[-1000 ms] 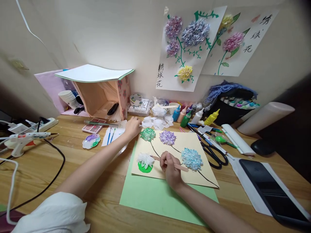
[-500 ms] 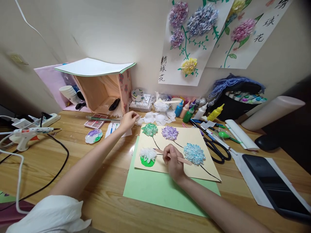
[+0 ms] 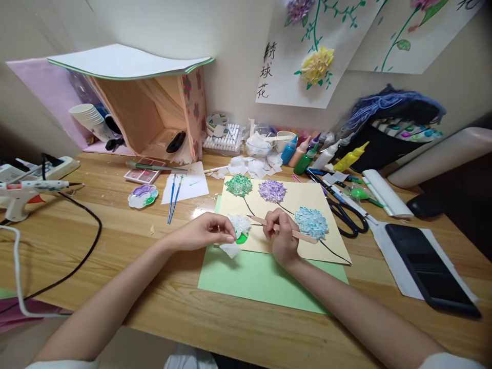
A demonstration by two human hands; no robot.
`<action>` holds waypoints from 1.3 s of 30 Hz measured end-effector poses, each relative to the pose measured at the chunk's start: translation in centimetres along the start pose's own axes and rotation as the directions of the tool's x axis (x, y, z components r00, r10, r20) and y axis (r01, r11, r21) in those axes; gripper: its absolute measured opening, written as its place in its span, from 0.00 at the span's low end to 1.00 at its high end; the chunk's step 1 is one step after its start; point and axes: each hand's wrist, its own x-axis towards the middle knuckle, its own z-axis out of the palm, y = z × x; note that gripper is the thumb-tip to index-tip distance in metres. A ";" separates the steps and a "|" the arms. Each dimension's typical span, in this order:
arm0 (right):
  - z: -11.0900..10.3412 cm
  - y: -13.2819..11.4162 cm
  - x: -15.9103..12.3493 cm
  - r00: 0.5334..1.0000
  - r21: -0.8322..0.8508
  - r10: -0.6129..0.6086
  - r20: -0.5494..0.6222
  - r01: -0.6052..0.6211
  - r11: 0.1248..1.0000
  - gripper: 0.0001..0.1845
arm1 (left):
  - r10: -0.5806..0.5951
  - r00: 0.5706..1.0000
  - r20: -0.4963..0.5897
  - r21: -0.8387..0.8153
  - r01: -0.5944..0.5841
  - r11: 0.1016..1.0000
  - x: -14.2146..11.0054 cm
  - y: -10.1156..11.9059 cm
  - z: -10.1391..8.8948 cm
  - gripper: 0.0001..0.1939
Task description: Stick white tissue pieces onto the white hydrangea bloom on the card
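Seemingly 1 tissue (image 3: pixel 230 250) in left hand (image 3: pixel 213 229)

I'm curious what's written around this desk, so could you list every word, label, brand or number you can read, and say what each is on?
"绣球花", in black, running down the left wall poster.
Right wall poster: a black character, cut off by the picture's top edge; not fully readable.
Tape roll: printed marks, too small to read.
I can make out no other words, brands or numbers.
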 end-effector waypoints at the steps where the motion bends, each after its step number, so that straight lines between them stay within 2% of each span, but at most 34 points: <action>1: 0.0 0.0 -0.1 1.000 0.006 -0.016 0.024 0.016 1.000 0.24 | -0.006 1.000 0.001 0.041 0.006 0.999 0.0 -0.2 0.4 0.09; 3: -0.1 0.0 -0.4 0.996 0.017 -0.052 0.076 0.050 0.999 0.24 | 0.018 0.998 -0.063 0.146 -0.009 0.989 0.2 -0.5 0.8 0.08; 6: -0.3 0.0 -0.8 0.986 -0.025 -0.092 0.141 0.096 0.995 0.25 | 0.124 0.976 -0.179 0.302 -0.066 0.951 0.5 -1.0 0.9 0.06; 9: -0.6 -0.1 -1.1 0.963 -0.096 -0.143 0.228 0.169 0.981 0.26 | 0.182 0.958 -0.222 0.404 -0.080 0.911 0.6 -1.5 0.7 0.05; 15: -0.4 -0.5 -1.0 0.844 -0.144 -0.299 0.445 0.397 0.906 0.23 | 0.237 0.938 -0.251 0.493 -0.087 0.866 0.8 -1.9 1.1 0.04; 20: 0.0 -0.7 -0.6 0.780 -0.209 -0.381 0.496 0.533 0.820 0.19 | 0.259 0.931 -0.255 0.517 -0.095 0.851 0.9 -1.7 1.3 0.05; 23: 0.1 -0.9 -0.5 0.787 -0.258 -0.356 0.504 0.531 0.807 0.18 | 0.305 0.899 -0.314 0.533 -0.099 0.840 1.0 -1.8 1.0 0.05; 28: 0.1 -1.0 -0.4 0.820 -0.278 -0.313 0.479 0.480 0.832 0.19 | 0.297 0.818 -0.492 0.558 0.035 0.829 1.4 -2.8 -0.2 0.05; 31: 0.2 -1.0 -0.4 0.840 -0.287 -0.289 0.459 0.447 0.847 0.20 | 0.268 0.819 -0.508 0.554 0.072 0.830 1.7 -3.6 -0.8 0.05; 34: 0.2 -0.9 -0.4 0.852 -0.307 -0.268 0.449 0.429 0.850 0.20 | 0.240 0.830 -0.504 0.525 0.074 0.848 1.9 -4.1 -1.1 0.05; 39: 0.3 -0.7 -0.3 0.871 -0.359 -0.214 0.443 0.391 0.848 0.20 | 0.228 0.825 -0.517 0.489 0.066 0.870 2.0 -4.4 -1.1 0.05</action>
